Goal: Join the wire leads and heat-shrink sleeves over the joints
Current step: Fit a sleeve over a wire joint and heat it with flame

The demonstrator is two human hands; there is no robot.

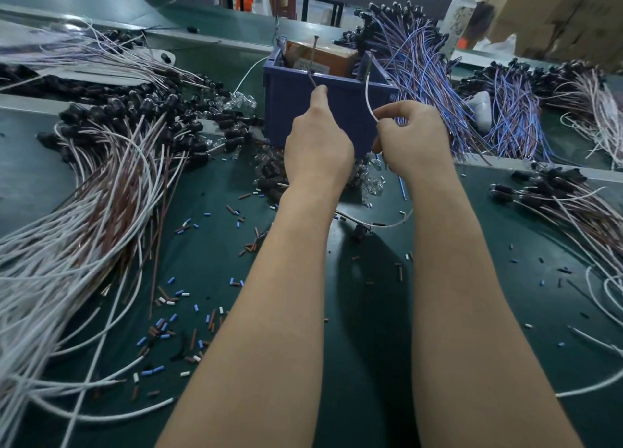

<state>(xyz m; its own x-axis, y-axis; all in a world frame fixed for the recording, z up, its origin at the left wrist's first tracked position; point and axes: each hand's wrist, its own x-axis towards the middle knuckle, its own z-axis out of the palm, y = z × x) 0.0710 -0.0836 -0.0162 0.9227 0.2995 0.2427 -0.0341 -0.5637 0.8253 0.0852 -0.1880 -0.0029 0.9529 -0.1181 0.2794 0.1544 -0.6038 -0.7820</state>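
Thin brown lead (313,81) is pinched in the fingertip grip of the left hand (317,144), at the front rim of a square blue plastic bin (354,110). The right hand (411,137) grip is curled round a smooth, arcing white wire (368,100). Short tubular sleeve offcuts (168,326) litter the matte green worktop (371,312).

This is a factory assembly bench for wiring work. A green mat (209,191) covers the benchtop, heaped with bundles of white and brown wire leads (101,211) and blue and purple leads (421,76), and littered with cut sleeve pieces (161,326). A blue plastic bin (330,117) stands mid-bench. Cardboard cartons (539,9) are stacked behind.
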